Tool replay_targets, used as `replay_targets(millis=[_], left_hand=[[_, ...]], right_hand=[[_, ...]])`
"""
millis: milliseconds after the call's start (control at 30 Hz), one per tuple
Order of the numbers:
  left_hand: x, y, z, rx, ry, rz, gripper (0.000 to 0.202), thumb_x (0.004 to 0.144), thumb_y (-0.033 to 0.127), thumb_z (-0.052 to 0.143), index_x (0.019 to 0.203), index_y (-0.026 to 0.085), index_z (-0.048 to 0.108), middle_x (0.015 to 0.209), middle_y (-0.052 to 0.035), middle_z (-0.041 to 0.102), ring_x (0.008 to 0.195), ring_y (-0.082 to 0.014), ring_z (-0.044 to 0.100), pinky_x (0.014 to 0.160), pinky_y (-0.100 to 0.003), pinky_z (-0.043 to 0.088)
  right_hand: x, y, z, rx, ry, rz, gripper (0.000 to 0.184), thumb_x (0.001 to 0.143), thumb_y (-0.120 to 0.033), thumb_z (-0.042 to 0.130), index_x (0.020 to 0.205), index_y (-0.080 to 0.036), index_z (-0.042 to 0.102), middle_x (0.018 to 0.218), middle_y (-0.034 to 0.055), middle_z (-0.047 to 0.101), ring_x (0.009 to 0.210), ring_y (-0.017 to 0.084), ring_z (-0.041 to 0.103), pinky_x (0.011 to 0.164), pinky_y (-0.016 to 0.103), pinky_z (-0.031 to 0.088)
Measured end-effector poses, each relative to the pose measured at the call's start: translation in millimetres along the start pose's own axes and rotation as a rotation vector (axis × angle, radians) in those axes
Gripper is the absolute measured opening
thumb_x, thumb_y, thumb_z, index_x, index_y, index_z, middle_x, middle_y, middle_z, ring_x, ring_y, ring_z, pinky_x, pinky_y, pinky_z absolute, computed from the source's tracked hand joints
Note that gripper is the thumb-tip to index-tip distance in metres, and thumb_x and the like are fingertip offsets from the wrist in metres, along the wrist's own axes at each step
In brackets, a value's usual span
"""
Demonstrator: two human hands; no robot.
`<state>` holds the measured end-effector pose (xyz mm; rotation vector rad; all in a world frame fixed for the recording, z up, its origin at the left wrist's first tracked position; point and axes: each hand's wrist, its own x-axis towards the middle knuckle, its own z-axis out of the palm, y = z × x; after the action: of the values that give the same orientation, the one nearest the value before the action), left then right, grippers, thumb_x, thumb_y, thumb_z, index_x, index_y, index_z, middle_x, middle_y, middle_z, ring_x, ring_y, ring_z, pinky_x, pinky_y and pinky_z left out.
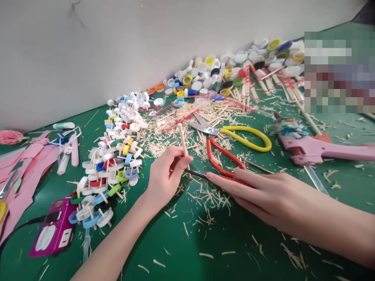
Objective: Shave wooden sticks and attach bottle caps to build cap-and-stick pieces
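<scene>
On the green worktop (164, 255), the left hand (164, 175) has its thumb and fingers clamped on a pale wooden stick (182, 138), which stands nearly upright, its top leaning slightly left, near the middle of the worktop. The right hand (269, 191) reaches in from the right, its fingertips on a dark blade (197, 173) whose tip meets the stick by the left thumb; whether those fingers grip it fully cannot be told, since the right thumb is hidden. A red handle (209, 154) lies against the right fingers, just nearer than yellow-handled scissors (216, 132) with parted blades. Wood shavings (162, 134) spread beyond the left hand. Loose bottle caps (202, 80) are heaped along the far edge, capped sticks (117, 156) cluster toward the left edge, and a pink glue gun (306, 150) lies toward the right edge.
</scene>
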<state>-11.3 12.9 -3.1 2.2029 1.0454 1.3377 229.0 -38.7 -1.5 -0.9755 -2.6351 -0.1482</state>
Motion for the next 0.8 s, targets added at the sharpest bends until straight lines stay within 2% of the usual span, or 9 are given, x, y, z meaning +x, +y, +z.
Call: replay_targets(millis=[67,167,333,500,567,700,800], left_hand=[[0,0,-0.6,-0.006,0.007,-0.005,0.011,0.092,0.029,0.056,0.083,0.022,0.055,0.066,0.0031,0.058,0.051,-0.0070,0.050,0.046,-0.019,0.040],[-1,0,-0.9,-0.037,0.015,-0.047,0.012,0.092,0.029,0.055,0.083,0.022,0.054,0.066,0.0031,0.057,0.051,-0.0068,0.049,0.047,-0.020,0.041],[-1,-2,0.3,-0.141,0.055,-0.180,0.012,0.094,0.029,0.053,0.084,0.022,0.053,0.069,0.0032,0.055,0.050,-0.0057,0.044,0.048,-0.021,0.040],[3,-6,0.6,-0.301,0.218,-0.328,0.016,0.096,0.032,0.047,0.084,0.022,0.047,0.071,0.0019,0.052,0.050,-0.0061,0.039,0.042,-0.020,0.035],[3,-7,0.6,-0.312,0.239,-0.346,0.017,0.096,0.033,0.046,0.083,0.022,0.045,0.070,0.0022,0.050,0.050,-0.0063,0.038,0.042,-0.020,0.034],[2,-5,0.9,-0.321,0.212,-0.336,0.015,0.095,0.031,0.050,0.084,0.022,0.047,0.072,0.0016,0.053,0.052,-0.0065,0.040,0.045,-0.021,0.035],[1,-5,0.6,-0.310,0.239,-0.356,0.015,0.094,0.032,0.052,0.084,0.021,0.049,0.073,0.0012,0.055,0.053,-0.0063,0.041,0.045,-0.021,0.035]], right_hand=[[1,3,-3,0.007,-0.030,-0.008,0.053,0.097,-0.020,0.035,0.149,-0.025,0.030,0.088,0.0009,0.062,0.049,0.010,0.049,0.044,0.025,0.037],[1,6,-11,-0.010,-0.086,-0.041,0.054,0.096,-0.013,0.032,0.149,-0.023,0.028,0.089,0.0018,0.061,0.054,0.011,0.053,0.046,0.026,0.040],[-3,6,-15,-0.030,-0.053,-0.034,0.053,0.098,-0.018,0.035,0.150,-0.022,0.024,0.093,0.0038,0.062,0.064,0.013,0.059,0.051,0.027,0.043],[-6,5,-14,-0.069,-0.027,-0.008,0.056,0.097,-0.015,0.037,0.151,-0.022,0.021,0.093,0.0015,0.061,0.062,0.011,0.058,0.053,0.027,0.045],[-6,5,-14,-0.081,-0.037,0.003,0.056,0.098,-0.017,0.035,0.151,-0.024,0.019,0.093,0.0009,0.062,0.061,0.010,0.058,0.052,0.027,0.045],[-6,7,-13,-0.048,-0.070,0.013,0.052,0.100,-0.019,0.033,0.150,-0.023,0.022,0.094,0.0010,0.062,0.064,0.010,0.061,0.052,0.027,0.045],[-6,8,-10,-0.042,-0.044,0.014,0.052,0.099,-0.019,0.033,0.150,-0.023,0.024,0.098,0.0024,0.063,0.067,0.012,0.063,0.051,0.028,0.045]])
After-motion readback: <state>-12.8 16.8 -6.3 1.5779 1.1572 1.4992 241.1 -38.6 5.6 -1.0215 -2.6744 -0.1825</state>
